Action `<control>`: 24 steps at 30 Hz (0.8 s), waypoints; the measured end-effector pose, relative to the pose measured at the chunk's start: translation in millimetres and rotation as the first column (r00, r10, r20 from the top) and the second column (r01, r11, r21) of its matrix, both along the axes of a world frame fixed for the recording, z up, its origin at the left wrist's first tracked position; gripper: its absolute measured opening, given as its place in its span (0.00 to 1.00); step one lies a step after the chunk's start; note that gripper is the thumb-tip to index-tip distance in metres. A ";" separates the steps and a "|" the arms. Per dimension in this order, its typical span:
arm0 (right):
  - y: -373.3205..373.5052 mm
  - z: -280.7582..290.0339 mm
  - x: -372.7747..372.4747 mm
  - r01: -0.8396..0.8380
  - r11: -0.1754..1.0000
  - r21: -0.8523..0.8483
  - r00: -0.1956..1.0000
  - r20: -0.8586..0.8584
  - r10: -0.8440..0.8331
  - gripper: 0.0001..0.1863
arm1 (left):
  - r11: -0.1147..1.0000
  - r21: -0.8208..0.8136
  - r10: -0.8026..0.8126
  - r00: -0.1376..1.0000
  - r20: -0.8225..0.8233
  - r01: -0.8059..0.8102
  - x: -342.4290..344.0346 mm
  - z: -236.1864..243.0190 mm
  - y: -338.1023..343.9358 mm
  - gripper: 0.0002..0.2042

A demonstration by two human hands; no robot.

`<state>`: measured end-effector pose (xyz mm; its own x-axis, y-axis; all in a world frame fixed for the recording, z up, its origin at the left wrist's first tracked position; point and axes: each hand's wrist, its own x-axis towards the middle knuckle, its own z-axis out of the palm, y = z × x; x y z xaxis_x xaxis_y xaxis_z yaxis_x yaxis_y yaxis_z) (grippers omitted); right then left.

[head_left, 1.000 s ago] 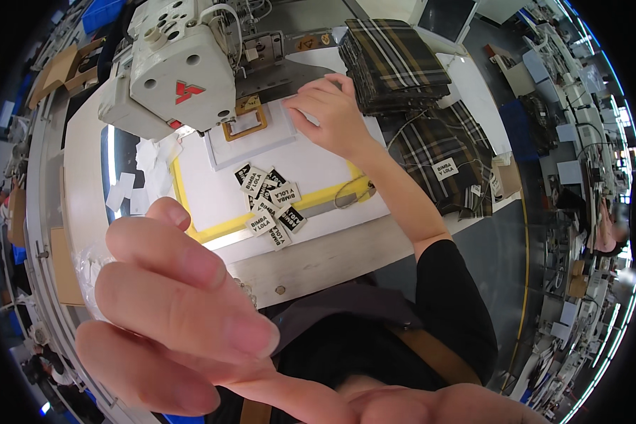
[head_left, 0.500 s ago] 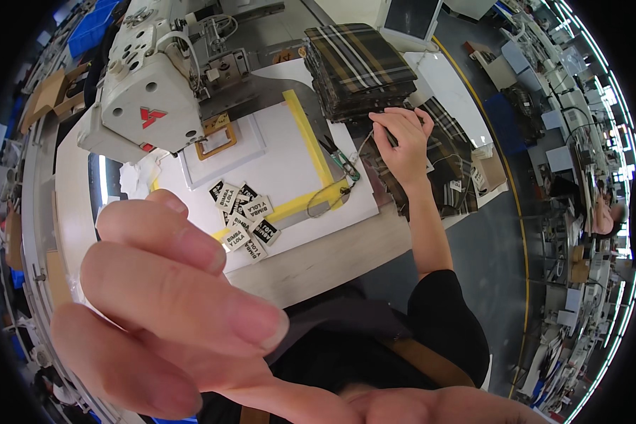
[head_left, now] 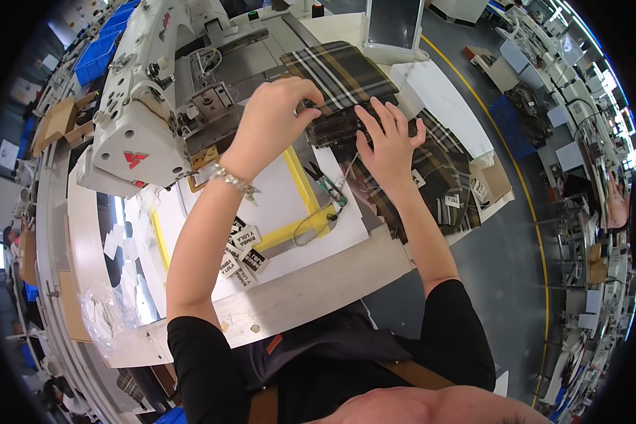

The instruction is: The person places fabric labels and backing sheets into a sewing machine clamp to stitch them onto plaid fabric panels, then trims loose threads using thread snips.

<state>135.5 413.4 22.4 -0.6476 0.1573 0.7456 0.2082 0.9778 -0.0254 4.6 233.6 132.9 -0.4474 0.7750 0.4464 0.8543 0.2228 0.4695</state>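
Note:
A thick stack of dark plaid fabric pieces (head_left: 346, 67) lies beyond the sewing table's front part. My left hand (head_left: 279, 116), with a beaded bracelet at its wrist, reaches to the stack's near left corner. Its thumb and fingers are bent together on the fabric's edge; the exact grip is partly hidden. Against the stack's near side rests my right hand (head_left: 389, 145), fingers spread and slightly curved, nothing seen in them. More plaid pieces (head_left: 442, 180), some bearing small white labels, lie beside the right forearm.
A white industrial sewing machine (head_left: 138, 134) stands at left. Its work plate has a yellow-taped border (head_left: 305, 187). Green-handled thread snips (head_left: 330, 191) and a pile of black and white labels (head_left: 244, 247) lie on it. An open cardboard box (head_left: 493, 180) sits at right.
My left hand has gone from close in front of the camera to the stack's left corner. My right hand has shifted slightly nearer and left, its fingers now more spread.

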 end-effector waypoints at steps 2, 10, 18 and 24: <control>0.5 -4.7 -3.6 -0.014 1.000 0.002 1.000 -0.024 0.014 0.24 | 0.999 -0.047 -0.008 0.999 -0.040 0.006 -8.6 -10.9 13.1 0.15; -5.7 -12.3 -6.2 -0.075 0.995 -0.068 0.996 -0.053 0.071 0.26 | 0.947 -0.321 -0.040 0.991 -0.130 -0.004 -31.2 -0.2 52.4 0.22; -7.9 -15.2 -1.5 -0.087 0.988 -0.131 0.996 0.003 0.088 0.30 | 0.921 -0.381 -0.080 0.996 0.037 0.087 -43.8 15.6 59.0 0.19; -9.2 -17.1 0.6 -0.102 0.979 -0.179 0.994 0.010 0.106 0.32 | 0.887 -0.457 -0.109 0.992 -0.060 0.070 -36.0 17.8 59.5 0.17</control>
